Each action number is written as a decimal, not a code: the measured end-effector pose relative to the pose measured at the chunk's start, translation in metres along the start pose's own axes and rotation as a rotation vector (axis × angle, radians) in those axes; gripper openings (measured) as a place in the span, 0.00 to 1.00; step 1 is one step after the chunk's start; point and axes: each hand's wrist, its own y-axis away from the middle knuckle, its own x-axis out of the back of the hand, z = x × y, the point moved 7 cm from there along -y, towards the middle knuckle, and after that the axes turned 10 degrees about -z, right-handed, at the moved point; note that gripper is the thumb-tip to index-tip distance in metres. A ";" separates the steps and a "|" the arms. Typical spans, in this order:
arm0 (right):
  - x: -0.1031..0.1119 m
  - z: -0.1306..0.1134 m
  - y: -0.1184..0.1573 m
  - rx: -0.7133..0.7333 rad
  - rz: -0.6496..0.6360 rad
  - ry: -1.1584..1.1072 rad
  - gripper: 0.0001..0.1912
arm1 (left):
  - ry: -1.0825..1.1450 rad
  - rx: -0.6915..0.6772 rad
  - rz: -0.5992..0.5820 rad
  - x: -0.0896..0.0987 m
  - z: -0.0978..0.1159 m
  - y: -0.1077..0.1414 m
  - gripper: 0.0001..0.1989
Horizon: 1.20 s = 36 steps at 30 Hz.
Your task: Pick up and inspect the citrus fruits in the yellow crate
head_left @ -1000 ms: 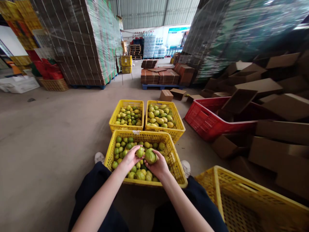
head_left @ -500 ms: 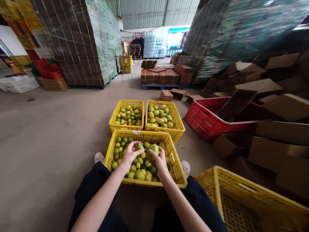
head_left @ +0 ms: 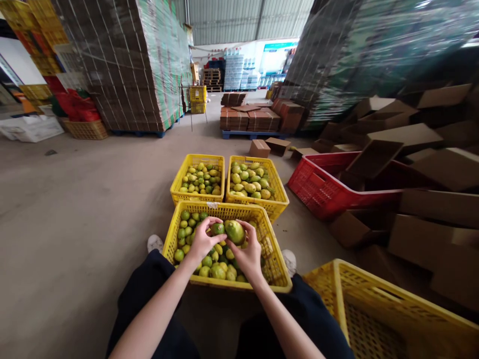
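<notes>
Above the nearest yellow crate (head_left: pixel 232 205), my left hand (head_left: pixel 204 242) grips a small green lemon (head_left: pixel 217 229) between thumb and fingers. My right hand (head_left: pixel 248 252) is closed around a larger green-yellow lemon (head_left: pixel 235 232). The two fruits are held side by side, almost touching. Below them the crate holds many green and yellow lemons (head_left: pixel 217 271), partly hidden by my hands. Behind it stand a left yellow crate (head_left: pixel 197 197) with smaller lemons and a right yellow crate (head_left: pixel 258 202) with larger, yellower ones.
At my right knee is another yellow crate (head_left: pixel 339 294). A red crate (head_left: pixel 318 192) and a heap of cardboard boxes (head_left: pixel 422 234) fill the right side. Ahead, flattened cartons (head_left: pixel 249 119) lie on a blue pallet (head_left: pixel 254 135). Tall wrapped stacks (head_left: pixel 119 65) stand farther back.
My right hand has turned the larger lemon, so its end now faces me, and brought it closer to the small one. My left hand keeps its hold nearly in place.
</notes>
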 end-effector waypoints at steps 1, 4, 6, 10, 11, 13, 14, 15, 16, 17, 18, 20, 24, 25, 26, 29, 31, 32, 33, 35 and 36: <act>0.000 0.000 0.000 -0.008 0.002 -0.018 0.24 | 0.004 0.004 0.005 0.000 0.000 0.000 0.17; -0.001 0.002 0.001 -0.058 -0.026 -0.120 0.24 | 0.037 0.023 0.047 0.003 0.002 0.001 0.16; -0.005 0.006 0.001 -0.122 -0.062 -0.218 0.24 | 0.082 0.038 0.097 0.006 0.002 0.003 0.15; -0.014 0.022 0.004 -0.326 -0.100 -0.456 0.24 | 0.204 0.135 0.156 0.008 -0.003 0.006 0.13; -0.017 0.026 0.006 -0.378 -0.107 -0.507 0.23 | 0.229 0.170 0.151 0.008 -0.005 0.006 0.13; -0.022 0.030 0.008 -0.469 -0.145 -0.572 0.21 | 0.274 0.225 0.128 0.006 -0.010 0.006 0.15; -0.025 0.032 0.010 -0.506 -0.179 -0.590 0.20 | 0.299 0.241 0.117 0.005 -0.012 0.006 0.16; -0.029 0.032 0.011 -0.536 -0.220 -0.607 0.19 | 0.327 0.252 0.110 0.004 -0.014 0.006 0.17; -0.032 0.032 0.012 -0.559 -0.261 -0.628 0.19 | 0.359 0.261 0.106 0.003 -0.015 0.006 0.17; -0.035 0.032 0.014 -0.576 -0.300 -0.657 0.18 | 0.396 0.270 0.102 0.001 -0.017 0.006 0.18; -0.037 0.031 0.015 -0.592 -0.331 -0.696 0.17 | 0.439 0.282 0.097 0.000 -0.019 0.006 0.17; -0.042 0.031 0.018 -0.639 -0.358 -0.800 0.15 | 0.536 0.316 0.083 -0.004 -0.023 0.007 0.16; -0.049 0.039 0.028 -0.849 -0.262 -1.016 0.12 | 0.771 0.398 0.094 -0.008 -0.033 0.007 0.11; -0.052 0.040 0.030 -0.886 -0.249 -1.074 0.12 | 0.836 0.417 0.107 -0.008 -0.036 0.007 0.10; -0.056 0.040 0.031 -0.908 -0.250 -1.140 0.13 | 0.902 0.437 0.117 -0.008 -0.038 0.007 0.09; -0.062 0.036 0.028 -0.877 -0.285 -1.329 0.14 | 1.053 0.489 0.126 -0.011 -0.044 0.006 0.08; -0.062 0.032 0.025 -0.838 -0.330 -1.373 0.15 | 1.055 0.485 0.109 -0.012 -0.043 0.005 0.07; -0.060 0.029 0.024 -0.820 -0.366 -1.366 0.15 | 1.021 0.467 0.086 -0.013 -0.040 0.004 0.08; -0.057 0.026 0.023 -0.801 -0.406 -1.348 0.16 | 0.970 0.436 0.054 -0.014 -0.036 0.003 0.08; -0.049 0.020 0.021 -0.764 -0.450 -1.323 0.18 | 0.870 0.358 -0.019 -0.015 -0.025 0.001 0.09; -0.044 0.018 0.019 -0.744 -0.435 -1.326 0.19 | 0.843 0.320 -0.048 -0.016 -0.019 0.001 0.09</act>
